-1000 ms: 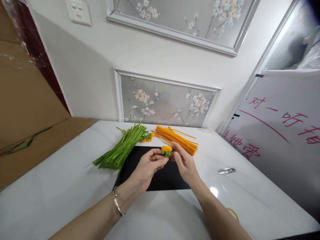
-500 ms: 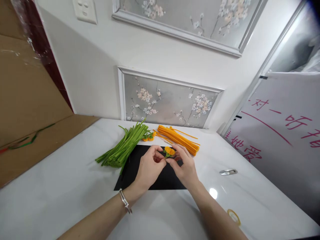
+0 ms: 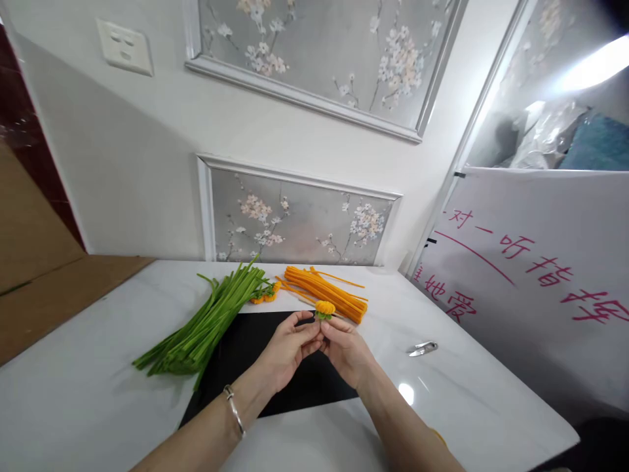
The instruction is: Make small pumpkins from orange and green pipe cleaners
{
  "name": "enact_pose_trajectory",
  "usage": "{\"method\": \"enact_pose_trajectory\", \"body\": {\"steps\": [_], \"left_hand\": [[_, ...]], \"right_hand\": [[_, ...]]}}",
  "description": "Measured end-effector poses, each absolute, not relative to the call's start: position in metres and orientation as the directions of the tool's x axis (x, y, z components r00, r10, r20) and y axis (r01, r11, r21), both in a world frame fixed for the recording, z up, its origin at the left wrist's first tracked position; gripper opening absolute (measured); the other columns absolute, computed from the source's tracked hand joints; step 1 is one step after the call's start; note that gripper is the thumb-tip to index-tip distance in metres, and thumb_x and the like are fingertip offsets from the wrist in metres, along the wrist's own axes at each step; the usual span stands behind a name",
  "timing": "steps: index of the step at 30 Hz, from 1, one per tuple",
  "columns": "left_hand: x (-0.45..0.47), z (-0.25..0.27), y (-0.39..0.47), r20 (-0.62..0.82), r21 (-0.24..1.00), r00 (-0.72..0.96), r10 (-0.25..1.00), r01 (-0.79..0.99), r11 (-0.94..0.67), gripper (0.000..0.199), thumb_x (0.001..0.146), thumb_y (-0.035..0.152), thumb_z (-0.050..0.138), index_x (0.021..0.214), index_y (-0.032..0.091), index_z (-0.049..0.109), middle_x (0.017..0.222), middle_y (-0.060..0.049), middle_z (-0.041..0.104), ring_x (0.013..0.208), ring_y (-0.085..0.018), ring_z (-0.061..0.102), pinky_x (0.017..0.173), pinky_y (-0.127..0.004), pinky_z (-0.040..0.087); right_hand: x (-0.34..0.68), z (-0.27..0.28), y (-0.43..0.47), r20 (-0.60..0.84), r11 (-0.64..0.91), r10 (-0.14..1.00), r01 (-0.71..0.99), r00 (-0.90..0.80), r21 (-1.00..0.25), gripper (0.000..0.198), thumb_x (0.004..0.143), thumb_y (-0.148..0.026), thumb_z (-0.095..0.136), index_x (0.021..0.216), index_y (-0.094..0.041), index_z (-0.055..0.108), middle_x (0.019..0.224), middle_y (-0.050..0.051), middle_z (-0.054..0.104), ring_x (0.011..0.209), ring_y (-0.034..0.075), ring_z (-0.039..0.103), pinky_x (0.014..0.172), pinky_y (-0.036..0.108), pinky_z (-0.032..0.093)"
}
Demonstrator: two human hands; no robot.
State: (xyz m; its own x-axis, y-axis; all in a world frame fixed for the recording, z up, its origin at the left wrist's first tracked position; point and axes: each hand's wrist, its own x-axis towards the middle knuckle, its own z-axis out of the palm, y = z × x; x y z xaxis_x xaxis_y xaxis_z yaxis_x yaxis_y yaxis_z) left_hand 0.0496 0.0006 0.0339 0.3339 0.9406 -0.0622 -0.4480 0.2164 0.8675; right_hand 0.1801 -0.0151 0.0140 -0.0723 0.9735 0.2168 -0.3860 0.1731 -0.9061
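Between my fingertips, above a black mat [image 3: 236,367], stands a small pipe-cleaner flower [image 3: 325,308] with an orange head and green underneath. My left hand [image 3: 289,347] pinches it low down from the left. From the other side my right hand [image 3: 346,347] closes on the same spot, the thumbs nearly meeting. The fingers hide the flower's lower end. Behind the hands lies a bundle of orange pipe cleaners [image 3: 327,292]. A larger bundle of green pipe cleaners [image 3: 206,321] lies to the left, partly over the mat. Several finished orange flowers [image 3: 266,294] rest between the two bundles.
Small metal thread snips [image 3: 422,349] lie to the right on the white marbled table [image 3: 472,406]. A yellow ring-shaped item [image 3: 439,438] shows partly beside my right forearm. Cardboard [image 3: 73,295] borders the left side, a panelled wall [image 3: 162,196] the back, and a board with red writing [image 3: 531,262] the right.
The view has tilted up and turned right, so things sit further left in it. My hands have drawn closer together, and the flower has turned from tilted to upright.
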Motion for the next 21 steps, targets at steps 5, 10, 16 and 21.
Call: {"method": "enact_pose_trajectory", "body": {"steps": [5, 10, 16, 21], "left_hand": [[0.050, 0.028, 0.003, -0.055, 0.894, 0.323, 0.945, -0.406, 0.191, 0.029, 0.073, 0.017, 0.078, 0.095, 0.017, 0.060, 0.086, -0.005, 0.073, 0.077, -0.013, 0.068, 0.072, -0.022, 0.055], [0.041, 0.032, 0.010, 0.126, 0.981, 0.270, 0.955, -0.178, -0.079, 0.049, 0.069, 0.015, 0.077, 0.115, 0.022, 0.060, 0.111, -0.006, 0.066, 0.085, -0.015, 0.067, 0.079, -0.027, 0.054], [0.045, 0.027, 0.006, 0.265, 0.964, 0.303, 0.915, -0.091, -0.249, 0.051, 0.070, 0.020, 0.074, 0.119, 0.024, 0.059, 0.122, -0.007, 0.061, 0.091, -0.019, 0.067, 0.081, -0.029, 0.055], [0.045, 0.026, 0.002, 0.312, 0.950, 0.202, 0.928, -0.066, -0.305, 0.036, 0.070, 0.019, 0.074, 0.105, 0.020, 0.066, 0.110, -0.007, 0.067, 0.093, -0.021, 0.066, 0.087, -0.031, 0.052]], "right_hand": [[0.185, 0.009, -0.005, 0.273, 0.294, 0.955, -0.237, 0.116, -0.926, 0.025, 0.078, -0.044, 0.067, 0.084, -0.020, 0.070, 0.085, 0.004, 0.069, 0.073, 0.017, 0.062, 0.069, 0.031, 0.050], [0.193, 0.007, -0.003, 0.396, 0.383, 0.883, 0.099, 0.251, -0.918, 0.012, 0.079, -0.033, 0.065, 0.078, -0.021, 0.069, 0.073, 0.001, 0.067, 0.068, 0.018, 0.060, 0.068, 0.032, 0.049], [0.188, 0.006, -0.016, 0.573, 0.439, 0.795, 0.463, 0.198, -0.770, 0.013, 0.081, -0.022, 0.058, 0.082, -0.024, 0.070, 0.080, 0.004, 0.070, 0.073, 0.021, 0.061, 0.071, 0.034, 0.046], [0.182, 0.006, -0.023, 0.665, 0.467, 0.737, 0.620, 0.120, -0.631, 0.017, 0.078, -0.018, 0.055, 0.081, -0.023, 0.071, 0.078, 0.006, 0.069, 0.073, 0.022, 0.060, 0.073, 0.035, 0.043]]}}
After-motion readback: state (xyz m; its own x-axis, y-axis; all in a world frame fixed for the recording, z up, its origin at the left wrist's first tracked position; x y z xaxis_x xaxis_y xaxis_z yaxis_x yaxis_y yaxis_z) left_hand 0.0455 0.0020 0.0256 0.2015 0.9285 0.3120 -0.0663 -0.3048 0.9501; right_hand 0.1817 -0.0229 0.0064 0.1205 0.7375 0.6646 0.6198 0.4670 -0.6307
